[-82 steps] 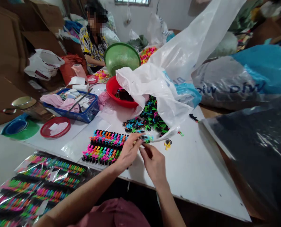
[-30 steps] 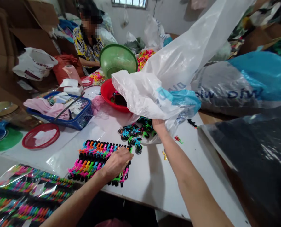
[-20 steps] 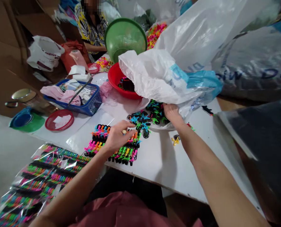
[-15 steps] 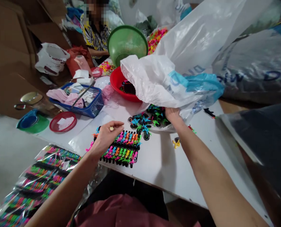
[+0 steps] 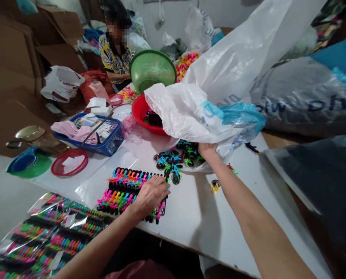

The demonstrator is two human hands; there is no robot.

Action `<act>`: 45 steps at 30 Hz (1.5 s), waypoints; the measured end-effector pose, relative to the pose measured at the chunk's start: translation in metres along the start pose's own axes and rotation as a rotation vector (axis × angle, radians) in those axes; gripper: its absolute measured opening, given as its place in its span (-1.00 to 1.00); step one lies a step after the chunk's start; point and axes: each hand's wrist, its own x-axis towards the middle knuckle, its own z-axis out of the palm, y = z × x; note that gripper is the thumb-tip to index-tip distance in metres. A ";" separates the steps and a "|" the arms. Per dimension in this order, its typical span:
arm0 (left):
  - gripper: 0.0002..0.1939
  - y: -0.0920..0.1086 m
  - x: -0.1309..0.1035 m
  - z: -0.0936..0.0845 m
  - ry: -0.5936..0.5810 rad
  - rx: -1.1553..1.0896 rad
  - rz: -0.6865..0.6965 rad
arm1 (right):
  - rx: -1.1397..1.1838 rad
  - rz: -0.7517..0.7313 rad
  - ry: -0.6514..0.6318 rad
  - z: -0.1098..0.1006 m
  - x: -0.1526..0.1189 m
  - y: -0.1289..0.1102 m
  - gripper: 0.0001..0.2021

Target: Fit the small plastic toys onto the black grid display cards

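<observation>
Near-left on the table (image 5: 184, 215), left hand (image 5: 150, 195) is lying loosely curled over rowed toy bicycles (image 5: 118, 198); right hand (image 5: 207, 150) is reaching into plastic bag (image 5: 184, 112), grip hidden: likely picking, next calling for clear withdrawal.

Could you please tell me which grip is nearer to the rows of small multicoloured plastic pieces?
Left: the left grip is over the right end of the rows; the right grip is farther off, at the mouth of the white plastic bag.
</observation>
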 end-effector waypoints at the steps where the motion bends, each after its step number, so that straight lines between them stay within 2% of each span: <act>1: -0.86 -0.002 -0.001 0.001 0.025 -0.030 0.006 | 0.000 -0.009 0.009 -0.008 -0.009 -0.002 -0.60; 4: -0.80 -0.007 -0.006 -0.003 0.093 -0.069 0.007 | 0.123 -0.073 0.061 -0.029 -0.057 -0.017 -0.68; 6: -0.79 -0.010 -0.008 -0.008 0.093 -0.070 -0.008 | 0.337 -0.155 0.032 -0.034 -0.101 -0.035 -0.75; 8: -0.85 -0.013 -0.009 -0.011 0.054 -0.083 -0.030 | 0.593 -0.219 -0.118 -0.028 -0.145 -0.059 -0.79; 10: -0.90 -0.016 -0.009 -0.012 0.016 -0.103 -0.039 | 0.801 -0.201 -0.254 -0.012 -0.178 -0.085 -0.77; 12: -0.90 -0.018 -0.009 -0.011 0.009 -0.116 -0.041 | 0.932 -0.130 -0.253 0.006 -0.195 -0.106 -0.73; 15: -0.90 -0.020 -0.009 -0.009 0.015 -0.129 -0.046 | 1.049 -0.071 -0.140 0.028 -0.196 -0.124 -0.80; 18: -0.91 -0.021 -0.008 -0.007 0.018 -0.163 -0.054 | 1.094 -0.058 -0.104 0.037 -0.191 -0.124 -0.82; 22: -0.90 -0.021 -0.006 -0.004 0.045 -0.193 -0.039 | 1.100 -0.026 -0.115 0.034 -0.190 -0.119 -0.79; 24: -0.90 -0.021 -0.006 -0.003 0.050 -0.204 -0.044 | 1.051 -0.071 -0.118 0.032 -0.191 -0.118 -0.79; 28: -0.90 -0.020 -0.008 -0.005 0.017 -0.214 -0.024 | 0.826 -0.207 -0.119 0.027 -0.192 -0.121 -0.82; 32: -0.89 -0.017 -0.010 -0.009 0.014 -0.173 0.004 | 0.640 -0.206 -0.163 0.023 -0.190 -0.125 -0.86; 35: -0.77 -0.013 -0.010 -0.008 0.032 -0.087 -0.021 | 0.642 -0.207 -0.182 0.023 -0.190 -0.130 -0.87; 37: -0.76 -0.010 -0.010 -0.006 0.055 -0.021 -0.037 | 0.682 -0.173 -0.171 0.024 -0.192 -0.132 -0.86; 39: -0.77 -0.009 -0.010 -0.004 0.063 0.019 -0.035 | 0.743 -0.159 -0.180 0.023 -0.191 -0.127 -0.85; 42: -0.78 -0.010 -0.010 -0.002 0.058 0.025 -0.021 | 0.868 -0.250 -0.256 0.010 -0.178 -0.103 -0.85; 43: -0.78 -0.011 -0.010 -0.002 0.060 0.023 -0.016 | 0.896 -0.259 -0.251 0.002 -0.168 -0.092 -0.84; 45: -0.77 -0.012 -0.010 -0.002 0.074 0.026 0.001 | 0.867 -0.188 -0.155 -0.016 -0.138 -0.072 -0.80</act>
